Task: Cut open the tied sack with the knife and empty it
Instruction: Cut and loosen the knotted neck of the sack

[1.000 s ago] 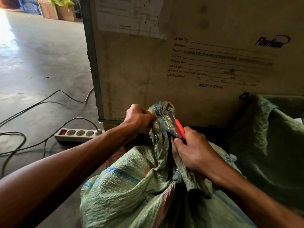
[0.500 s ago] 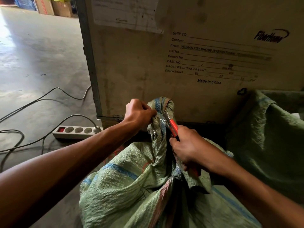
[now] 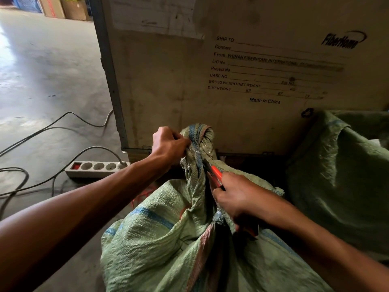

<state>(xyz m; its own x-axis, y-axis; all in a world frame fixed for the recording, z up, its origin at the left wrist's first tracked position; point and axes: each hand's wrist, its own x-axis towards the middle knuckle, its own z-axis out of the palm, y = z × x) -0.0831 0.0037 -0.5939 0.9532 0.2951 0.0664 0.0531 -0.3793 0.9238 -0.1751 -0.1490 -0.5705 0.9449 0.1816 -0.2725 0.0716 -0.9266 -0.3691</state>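
A green woven sack (image 3: 160,234) with blue stripes stands in front of me, its neck bunched and knotted at the top (image 3: 199,140). My left hand (image 3: 168,144) grips the bunched neck from the left, just below the knot. My right hand (image 3: 235,197) holds an orange-handled knife (image 3: 215,173), its blade end pressed against the right side of the neck below the knot. The blade tip is hidden in the fabric folds.
A big wooden shipping crate (image 3: 231,70) stands right behind the sack. A second green sack (image 3: 341,175) lies open to the right. On the concrete floor at left lie a white power strip (image 3: 94,168) and several black cables (image 3: 42,133). Cardboard boxes (image 3: 63,6) stand far back.
My right hand has drawn the knife down along the sack's neck, from beside the knot to well below it. My left hand keeps its grip on the neck.
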